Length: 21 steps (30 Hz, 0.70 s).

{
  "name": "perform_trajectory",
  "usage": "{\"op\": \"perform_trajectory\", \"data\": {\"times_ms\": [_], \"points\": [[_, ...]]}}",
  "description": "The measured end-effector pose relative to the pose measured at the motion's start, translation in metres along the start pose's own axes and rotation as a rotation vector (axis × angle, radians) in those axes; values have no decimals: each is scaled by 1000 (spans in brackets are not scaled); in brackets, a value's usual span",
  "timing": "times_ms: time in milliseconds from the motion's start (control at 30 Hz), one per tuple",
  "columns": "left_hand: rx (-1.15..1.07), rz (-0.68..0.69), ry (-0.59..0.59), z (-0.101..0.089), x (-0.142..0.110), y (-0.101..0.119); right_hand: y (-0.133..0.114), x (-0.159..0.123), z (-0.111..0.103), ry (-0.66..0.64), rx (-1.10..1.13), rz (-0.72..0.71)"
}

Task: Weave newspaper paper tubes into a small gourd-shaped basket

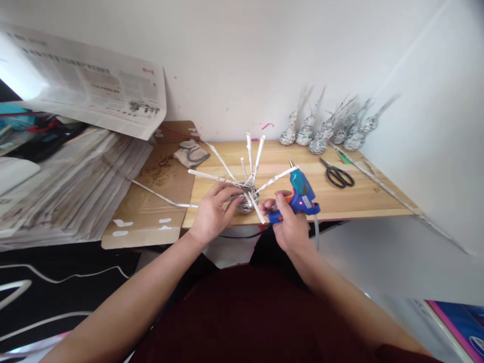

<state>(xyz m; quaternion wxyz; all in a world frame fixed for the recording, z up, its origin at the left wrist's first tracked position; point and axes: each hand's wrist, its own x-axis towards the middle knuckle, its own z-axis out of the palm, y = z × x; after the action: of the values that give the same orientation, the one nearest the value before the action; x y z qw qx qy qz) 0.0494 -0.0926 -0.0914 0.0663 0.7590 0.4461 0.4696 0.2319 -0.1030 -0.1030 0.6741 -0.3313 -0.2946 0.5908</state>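
Observation:
A small round woven piece of rolled newspaper (248, 203) sits near the front edge of the wooden board, with several paper rods sticking out of it. My left hand (217, 206) is closed on its left side, thumb and fingers pinching at the weave. From that side a long paper strip (164, 196) trails left over the cardboard. My right hand (289, 219) grips a blue glue gun (302, 194) just right of the woven piece. The gun's nozzle points up and away from me, and a small red light glows on its body.
Black-handled scissors (339, 176) lie on the wooden board (359, 201) to the right. Several gourd-shaped woven paper pieces (318, 143) stand against the wall. Left are a glove (191, 154), cardboard (147, 222) and a tall newspaper stack (86, 186). A long paper rod (372, 176) overhangs the right edge.

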Motion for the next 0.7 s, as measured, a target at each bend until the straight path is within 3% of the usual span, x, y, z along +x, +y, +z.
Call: {"op": "perform_trajectory", "data": {"times_ms": [133, 367, 567, 700], "points": [[-71, -38, -50, 1, 5, 0, 4, -12, 6, -97, -9, -18], [-2, -141, -72, 4, 4, 4, 9, 7, 17, -157, -34, -135], [95, -63, -124, 0, 11, 9, 14, 19, 8, -137, -216, -258], [96, -45, -129, 0, 16, 6, 8, 18, 6, -103, -216, -257]]}}
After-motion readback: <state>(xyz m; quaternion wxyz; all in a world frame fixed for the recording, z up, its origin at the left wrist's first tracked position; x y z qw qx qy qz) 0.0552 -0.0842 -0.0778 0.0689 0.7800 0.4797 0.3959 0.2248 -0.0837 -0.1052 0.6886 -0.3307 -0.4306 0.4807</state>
